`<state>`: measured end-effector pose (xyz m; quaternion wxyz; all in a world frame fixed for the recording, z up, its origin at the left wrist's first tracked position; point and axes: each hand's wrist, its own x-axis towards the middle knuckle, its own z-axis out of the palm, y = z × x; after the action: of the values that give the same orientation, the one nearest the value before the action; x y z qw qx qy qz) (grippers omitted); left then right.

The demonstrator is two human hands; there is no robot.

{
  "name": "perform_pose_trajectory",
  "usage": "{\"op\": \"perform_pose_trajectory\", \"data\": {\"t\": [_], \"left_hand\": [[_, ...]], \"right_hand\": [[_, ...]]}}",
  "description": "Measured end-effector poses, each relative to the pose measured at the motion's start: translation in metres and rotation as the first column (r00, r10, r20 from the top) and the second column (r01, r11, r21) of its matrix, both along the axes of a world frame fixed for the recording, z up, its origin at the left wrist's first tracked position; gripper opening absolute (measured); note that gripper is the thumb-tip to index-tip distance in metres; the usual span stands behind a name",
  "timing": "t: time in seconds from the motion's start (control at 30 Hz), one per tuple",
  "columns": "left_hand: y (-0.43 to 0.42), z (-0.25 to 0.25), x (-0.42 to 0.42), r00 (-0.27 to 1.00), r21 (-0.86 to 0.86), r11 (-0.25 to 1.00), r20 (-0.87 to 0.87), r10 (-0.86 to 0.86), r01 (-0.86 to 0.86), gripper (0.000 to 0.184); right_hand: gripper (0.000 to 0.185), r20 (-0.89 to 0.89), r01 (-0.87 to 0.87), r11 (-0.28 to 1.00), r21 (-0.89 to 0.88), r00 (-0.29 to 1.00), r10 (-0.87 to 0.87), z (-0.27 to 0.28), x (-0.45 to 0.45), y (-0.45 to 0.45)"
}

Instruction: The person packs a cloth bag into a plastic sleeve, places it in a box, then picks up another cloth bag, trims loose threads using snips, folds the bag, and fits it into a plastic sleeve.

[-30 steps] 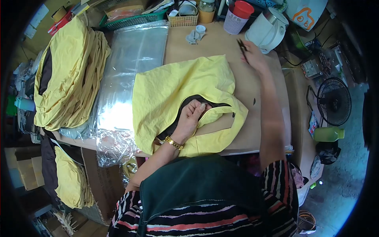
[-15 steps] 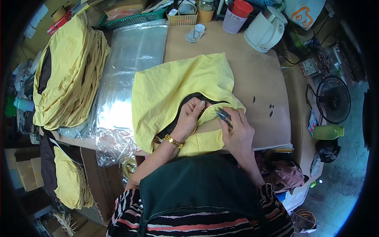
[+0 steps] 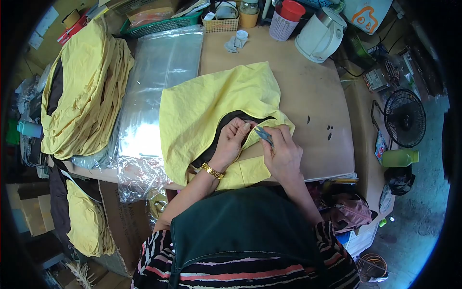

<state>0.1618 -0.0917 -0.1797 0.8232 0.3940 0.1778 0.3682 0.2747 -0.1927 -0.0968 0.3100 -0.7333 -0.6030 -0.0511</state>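
Observation:
A yellow fabric piece (image 3: 207,103) with a dark lining lies on the brown-covered table (image 3: 320,159). My left hand (image 3: 230,142), with a gold watch at the wrist, pinches the fabric's edge at the dark opening. Small thread snips (image 3: 264,136) are in my right hand (image 3: 285,151), their tips close to the left fingertips at that edge. Whether the blades touch the cloth is too small to tell.
Plastic sheets (image 3: 166,72) lie left of the fabric, beside a tall yellow fabric pile (image 3: 79,91). A white kettle (image 3: 320,36), a red cup (image 3: 292,9) and baskets line the back. At right stand a black fan (image 3: 405,118) and a green bottle (image 3: 399,158).
My right hand came from near the kettle back to the fabric with the snips, then moved slightly left toward my left fingers. The fabric's right side shifted a little left. My left hand kept its pinch.

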Motion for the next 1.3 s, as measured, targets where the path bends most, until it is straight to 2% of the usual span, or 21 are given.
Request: {"op": "perform_pose_trajectory", "data": {"t": [0.37,0.43,0.47,0.5,0.53,0.63,0.83,0.93,1.0,1.07,1.13,1.17,1.23,1.27,1.3], "left_hand": [[-0.002,0.003,0.0,1.0,0.166,0.986,-0.014,-0.02,0.022,0.018],[-0.001,0.003,0.0,1.0,0.184,0.982,0.001,-0.03,0.03,0.018],[0.0,0.003,0.0,0.999,0.059,0.997,0.009,-0.05,0.05,0.019],[0.0,0.003,-0.001,0.998,-0.067,0.995,0.019,-0.068,0.069,0.02],[0.002,0.002,0.0,0.998,-0.065,0.996,0.02,-0.067,0.068,0.02],[0.005,-0.001,0.0,0.997,-0.145,0.987,0.047,-0.065,0.071,0.023],[0.003,-0.001,-0.001,0.998,-0.157,0.986,0.031,-0.051,0.055,0.023],[0.003,0.0,0.0,0.998,-0.13,0.99,0.044,-0.05,0.055,0.022],[0.003,0.002,0.002,0.999,0.002,1.0,0.046,-0.028,0.028,0.021],[0.003,0.0,0.002,0.997,0.017,0.999,0.066,-0.044,0.043,0.02],[0.002,-0.003,0.0,0.995,0.031,0.998,0.084,-0.06,0.058,0.019],[0.002,-0.003,-0.001,0.996,0.037,0.997,0.051,-0.071,0.069,0.018],[-0.001,0.0,-0.003,0.996,0.042,0.996,0.019,-0.086,0.085,0.018],[-0.003,0.003,-0.003,1.0,0.118,0.993,-0.004,-0.029,0.029,0.017],[-0.005,0.008,-0.003,0.999,0.197,0.98,-0.024,0.03,-0.025,0.017]], "right_hand": [[0.019,0.013,0.009,0.997,0.08,1.0,-0.01,-0.015,0.007,0.0],[0.019,-0.038,0.013,0.997,0.079,0.999,-0.01,-0.02,0.012,-0.001],[0.019,-0.037,0.013,0.997,0.079,0.999,-0.01,-0.019,0.013,-0.001],[0.019,-0.125,0.01,0.997,0.079,0.992,0.0,-0.016,0.014,0.001],[0.019,-0.213,0.007,0.997,0.08,0.977,0.01,-0.013,0.015,0.002],[0.023,-0.256,-0.021,0.996,0.09,0.966,0.044,-0.006,0.011,-0.001],[0.026,-0.157,-0.046,0.998,0.036,0.986,0.051,-0.009,0.008,0.001],[0.024,-0.191,0.0,1.0,0.019,0.982,0.004,-0.013,0.009,0.003],[0.023,-0.179,0.017,0.999,0.04,0.984,-0.009,-0.017,0.005,0.003],[0.023,-0.165,0.034,0.998,0.061,0.986,-0.023,-0.024,0.006,0.003],[0.023,-0.051,-0.001,0.986,0.169,0.999,0.01,-0.033,0.007,0.003],[0.023,-0.05,0.0,0.986,0.169,0.999,0.008,-0.032,0.007,0.002],[0.022,-0.136,0.0,0.985,0.172,0.99,0.024,-0.03,0.01,-0.004],[0.022,-0.134,0.002,0.985,0.174,0.991,0.022,-0.028,0.015,-0.006],[0.022,-0.256,0.05,0.959,0.278,0.966,0.024,-0.026,0.023,-0.006]]}}
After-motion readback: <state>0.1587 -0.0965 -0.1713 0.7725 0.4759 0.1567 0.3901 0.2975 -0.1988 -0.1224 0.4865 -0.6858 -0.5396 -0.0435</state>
